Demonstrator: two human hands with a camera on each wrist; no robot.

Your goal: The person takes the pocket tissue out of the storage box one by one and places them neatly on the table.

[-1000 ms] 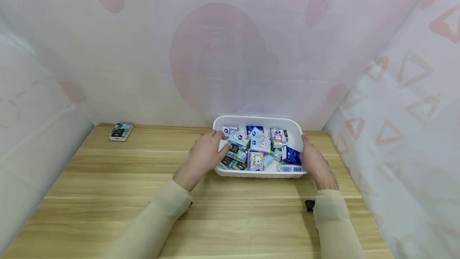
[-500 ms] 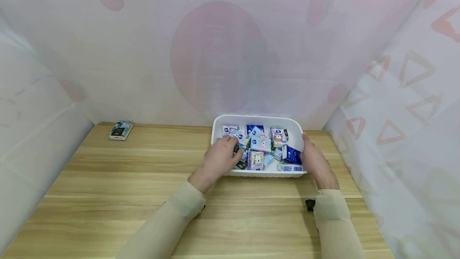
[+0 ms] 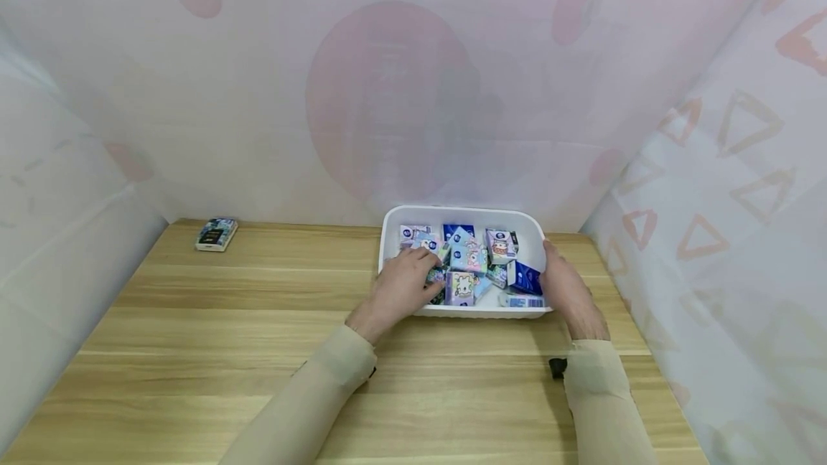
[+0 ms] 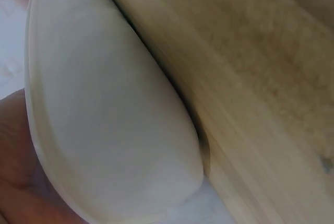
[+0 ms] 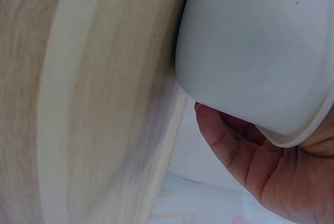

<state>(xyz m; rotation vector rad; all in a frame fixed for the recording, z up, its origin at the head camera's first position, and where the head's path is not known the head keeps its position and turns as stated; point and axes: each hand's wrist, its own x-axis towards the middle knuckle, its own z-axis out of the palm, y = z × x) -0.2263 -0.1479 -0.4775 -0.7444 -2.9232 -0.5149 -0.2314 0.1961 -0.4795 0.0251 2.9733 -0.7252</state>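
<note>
1. Here, the left hand (image 3: 405, 280) reaches over the left part of a white bin (image 3: 481, 313), thumb standing apart from the fingers; small packs (image 3: 436, 275) lie beneath and just beyond the fingertips, though whether any is pinched I cannot tell, as the hand covers the spot
2. The right hand (image 3: 567, 291) grips the bin's right end, fingers curled against the outer wall under the rim; a dark blue pack (image 3: 526, 278) sits inside, just beside it
3. Boxy and brightly printed, the packs overlap at various tilts, among them a lilac pack (image 3: 460, 288) with a white cartoon animal
4. A dark patterned pack (image 3: 216, 235) lies well apart, on the wood-grain table (image 3: 194, 321), far left
</note>
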